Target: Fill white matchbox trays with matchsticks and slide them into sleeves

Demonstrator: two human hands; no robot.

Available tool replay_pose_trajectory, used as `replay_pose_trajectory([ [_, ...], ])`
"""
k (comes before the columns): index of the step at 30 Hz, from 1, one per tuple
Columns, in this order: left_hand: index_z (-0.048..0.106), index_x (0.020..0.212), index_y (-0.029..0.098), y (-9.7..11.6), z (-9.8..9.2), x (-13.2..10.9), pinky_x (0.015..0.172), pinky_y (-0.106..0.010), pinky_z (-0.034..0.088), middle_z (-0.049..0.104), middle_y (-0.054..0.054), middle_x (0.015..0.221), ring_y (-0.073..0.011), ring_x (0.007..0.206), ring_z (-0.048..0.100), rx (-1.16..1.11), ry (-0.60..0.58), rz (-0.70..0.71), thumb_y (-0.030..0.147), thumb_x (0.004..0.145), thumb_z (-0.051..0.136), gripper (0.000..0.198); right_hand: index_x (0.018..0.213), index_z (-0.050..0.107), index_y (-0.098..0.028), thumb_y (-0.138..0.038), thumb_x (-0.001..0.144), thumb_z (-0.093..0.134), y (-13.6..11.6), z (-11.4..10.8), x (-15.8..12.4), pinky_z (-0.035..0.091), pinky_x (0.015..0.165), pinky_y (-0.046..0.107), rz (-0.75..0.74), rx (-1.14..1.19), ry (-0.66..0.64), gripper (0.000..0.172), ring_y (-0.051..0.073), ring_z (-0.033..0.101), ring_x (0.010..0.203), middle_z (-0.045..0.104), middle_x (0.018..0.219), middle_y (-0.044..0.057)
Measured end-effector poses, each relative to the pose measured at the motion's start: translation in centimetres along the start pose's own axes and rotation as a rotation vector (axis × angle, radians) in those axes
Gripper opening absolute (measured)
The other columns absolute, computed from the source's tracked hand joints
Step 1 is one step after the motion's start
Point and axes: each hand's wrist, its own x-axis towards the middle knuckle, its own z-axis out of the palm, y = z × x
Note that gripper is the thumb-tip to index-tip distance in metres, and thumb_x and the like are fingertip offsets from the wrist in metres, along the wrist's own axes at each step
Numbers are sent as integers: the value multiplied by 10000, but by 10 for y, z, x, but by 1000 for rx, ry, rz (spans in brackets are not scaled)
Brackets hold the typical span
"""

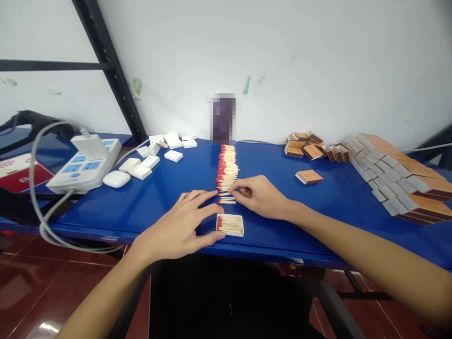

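Observation:
A white matchbox tray [230, 234] with red-tipped matches in it lies near the front edge of the blue table. My left hand [180, 226] is around its left end, thumb at the lower corner and index finger at the upper one. Another left finger reaches to the red heads of a few loose matches [227, 199] just beyond the tray. My right hand [259, 197] pinches at the plain ends of these matches; how many it has is hidden. Behind them a long row of matches [228, 165] runs toward the wall, heads to the left.
White empty-looking trays [150, 162] and a white earbud case [116, 179] lie left, beside a power strip [86, 165] with cables. Orange matchbox sleeves [312, 151] lie at the back right, one sleeve [309, 177] apart. Stacked matchboxes [406, 174] stand far right. A blurred dark rectangle [223, 117] stands at the wall.

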Motion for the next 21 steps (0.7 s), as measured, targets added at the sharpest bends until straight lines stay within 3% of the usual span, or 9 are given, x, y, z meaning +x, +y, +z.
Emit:
replay_pose_trajectory([
  [21,593,1207,285,-1,1,0,1077,-511,331,427,-65,1512,-310,1377,341,15,-14,-6,536,947,505,373,919,754,-139,-156,851,539,0,0,1,320,568,229,51,-13,33,226,78,356,482,451,521,-62],
])
